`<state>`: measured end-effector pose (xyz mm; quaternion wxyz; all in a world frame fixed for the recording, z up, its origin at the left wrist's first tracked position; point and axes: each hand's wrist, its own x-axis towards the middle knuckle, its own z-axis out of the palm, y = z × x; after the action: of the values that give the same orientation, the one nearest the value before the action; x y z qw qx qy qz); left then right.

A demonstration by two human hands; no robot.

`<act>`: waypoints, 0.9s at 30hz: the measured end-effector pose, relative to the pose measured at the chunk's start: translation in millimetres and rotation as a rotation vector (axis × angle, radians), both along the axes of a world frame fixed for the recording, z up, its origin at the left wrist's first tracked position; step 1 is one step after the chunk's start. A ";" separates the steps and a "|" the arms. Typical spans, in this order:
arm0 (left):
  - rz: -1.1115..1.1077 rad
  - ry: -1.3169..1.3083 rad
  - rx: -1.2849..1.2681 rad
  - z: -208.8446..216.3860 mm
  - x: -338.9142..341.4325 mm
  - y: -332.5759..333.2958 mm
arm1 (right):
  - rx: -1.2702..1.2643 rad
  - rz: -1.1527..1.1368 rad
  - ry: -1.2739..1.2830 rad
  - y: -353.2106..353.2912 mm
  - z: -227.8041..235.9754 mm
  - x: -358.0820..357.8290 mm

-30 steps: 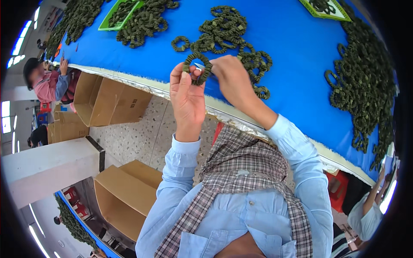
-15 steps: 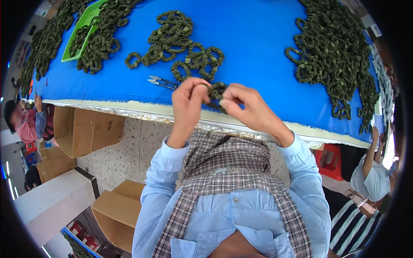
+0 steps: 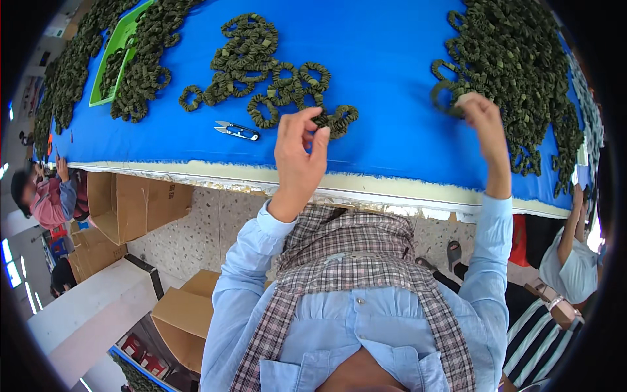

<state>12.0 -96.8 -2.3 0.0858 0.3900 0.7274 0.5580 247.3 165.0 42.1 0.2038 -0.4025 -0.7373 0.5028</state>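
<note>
The fingertips of the right hand (image 3: pixel 484 124) are brought together on the edge of a dark green ruffled ring (image 3: pixel 439 93). The ring extends from them toward the person's left, clear of the palm, and is smeared by motion blur; exactly how thumb and fingers meet on it cannot be told. Just past the ring, on the far side and to the right, lies the edge of a large heap (image 3: pixel 522 78) of similar rings.

The left hand (image 3: pixel 300 157) is loosely curved, thumb and forefinger parted with a gap between them. Right beside those two tips, on the side toward the right hand, a loose ruffled ring (image 3: pixel 348 116) lies on the blue table covering (image 3: pixel 385 72); whether the fingers touch any ring there cannot be told.

Beyond the left hand a small pile (image 3: pixel 245 55) of rings spreads away over the covering, with one separate ring (image 3: pixel 190 98) at its left. A pair of thread snips (image 3: pixel 236 130) lies left of the left hand, blades pointing away from it. Farther left, a bright green tray (image 3: pixel 98 95) stands against another mound (image 3: pixel 140 85) of rings. Below the table's left part, an open cardboard box (image 3: pixel 147 202) sits on the speckled floor (image 3: pixel 202 225).
</note>
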 end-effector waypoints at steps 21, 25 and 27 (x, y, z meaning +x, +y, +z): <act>-0.069 0.012 -0.213 0.0 -11.4 24.1 | 0.583 0.399 0.018 -90.6 -53.0 -123.7; -0.060 -0.161 0.033 -8.6 -17.3 26.2 | -0.022 0.432 0.106 -91.5 -45.4 -118.3; -0.103 -0.439 0.143 -4.5 -18.8 27.8 | -0.343 0.388 0.247 -95.2 -32.3 -112.5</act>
<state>-6.8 -69.0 -6.8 0.2422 0.3010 0.6292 0.6744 134.8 69.8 9.8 0.1209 -0.2180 -0.6744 0.6950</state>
